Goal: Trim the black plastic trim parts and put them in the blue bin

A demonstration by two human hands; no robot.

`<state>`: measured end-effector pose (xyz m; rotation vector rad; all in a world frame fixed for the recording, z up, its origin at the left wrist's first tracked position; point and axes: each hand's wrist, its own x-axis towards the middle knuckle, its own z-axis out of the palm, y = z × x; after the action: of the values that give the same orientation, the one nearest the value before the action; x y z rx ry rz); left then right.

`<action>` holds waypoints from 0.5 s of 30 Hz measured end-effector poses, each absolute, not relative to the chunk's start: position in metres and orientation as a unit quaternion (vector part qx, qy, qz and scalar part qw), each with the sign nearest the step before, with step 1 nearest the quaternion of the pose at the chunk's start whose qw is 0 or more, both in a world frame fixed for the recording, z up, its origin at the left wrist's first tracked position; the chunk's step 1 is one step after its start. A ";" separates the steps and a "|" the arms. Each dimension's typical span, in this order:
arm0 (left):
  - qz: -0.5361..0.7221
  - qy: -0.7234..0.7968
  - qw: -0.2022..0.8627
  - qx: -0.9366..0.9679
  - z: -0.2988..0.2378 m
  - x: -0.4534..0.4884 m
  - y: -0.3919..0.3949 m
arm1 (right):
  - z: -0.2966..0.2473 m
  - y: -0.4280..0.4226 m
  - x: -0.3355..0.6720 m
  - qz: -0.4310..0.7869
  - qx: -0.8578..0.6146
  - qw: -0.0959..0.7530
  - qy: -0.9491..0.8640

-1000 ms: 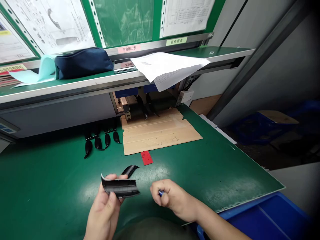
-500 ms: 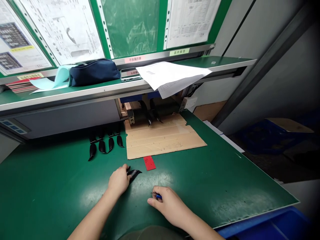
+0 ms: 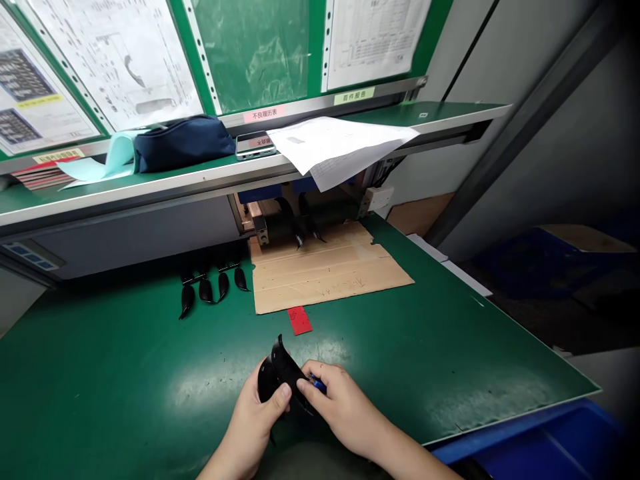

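Both my hands meet low over the green mat (image 3: 410, 347). My left hand (image 3: 257, 417) grips a curved black plastic part (image 3: 280, 370) and holds it up off the mat. My right hand (image 3: 335, 407) touches the same part on its right edge and also has a small blue tool (image 3: 317, 383) tucked in its fingers. Several more black curved parts (image 3: 210, 290) lie in a row at the back left of the mat.
A flat cardboard sheet (image 3: 330, 267) and a red tag (image 3: 299, 321) lie ahead of my hands. Behind it a dark machine opening (image 3: 300, 223) sits under a shelf with a navy pouch (image 3: 183, 141) and loose papers (image 3: 335, 143). A blue bin (image 3: 550, 443) stands at the lower right.
My left hand reached forward to the mat, picked up the curved black part there, and brought it back to meet my right hand. The earlier straight black piece is out of sight.
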<state>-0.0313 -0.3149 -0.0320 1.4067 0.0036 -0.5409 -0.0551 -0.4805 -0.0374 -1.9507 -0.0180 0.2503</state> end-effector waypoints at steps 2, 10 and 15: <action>-0.263 0.018 0.765 0.587 -0.029 -0.036 -0.311 | -0.026 -0.482 -0.058 0.116 -0.826 0.552 -0.020; -0.252 0.072 0.859 0.441 -0.016 -0.054 -0.315 | -0.006 -0.489 -0.072 0.087 -0.788 0.608 -0.030; -0.216 0.138 0.878 0.405 -0.008 -0.057 -0.314 | -0.006 -0.497 -0.083 0.077 -0.773 0.625 -0.072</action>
<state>-0.0568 -0.3142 -0.0080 0.8442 0.2875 -0.4514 -0.0831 -0.4973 -0.0062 -1.7744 -0.1643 0.1766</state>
